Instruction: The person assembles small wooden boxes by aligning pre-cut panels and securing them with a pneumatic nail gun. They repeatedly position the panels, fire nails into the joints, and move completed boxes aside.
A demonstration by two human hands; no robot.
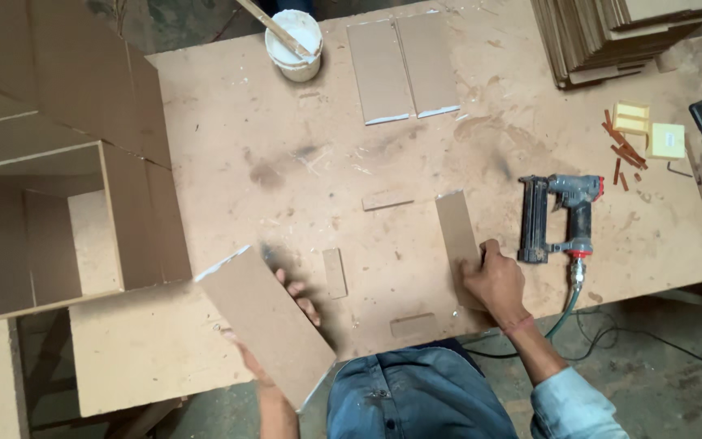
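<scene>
A flat board (266, 325) is gripped from beneath by the left hand (286, 305), left of the nail gun (561, 218); judged stiff, light, best held by its edges. A narrow strip (457, 228) is pinned to the counter (286, 162) by the right hand (493, 280), fingers closed. Yellow boxes (647, 130) lie beyond the gun.
</scene>
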